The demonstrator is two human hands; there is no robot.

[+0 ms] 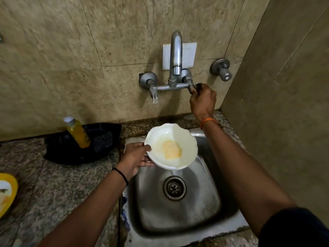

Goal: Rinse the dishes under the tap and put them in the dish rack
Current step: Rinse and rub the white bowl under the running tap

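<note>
Hands were split between two jobs. From the head view, the left hand (136,158) pinched the near-left rim of a white scalloped ceramic bowl (171,146) with yellowish residue, tilted above the far edge of the square steel sink (210,202). The right hand (203,100) was closed round the right knob of the wall-mounted steel tap (175,56), fingers hiding the knob. The spout mouth sat farther off than the bowl, nearly in line with it, so the bowl looked due to travel far and up. No water showed. A yellow plate (7,191) was cut off at the left edge; no dish rack was visible.
</note>
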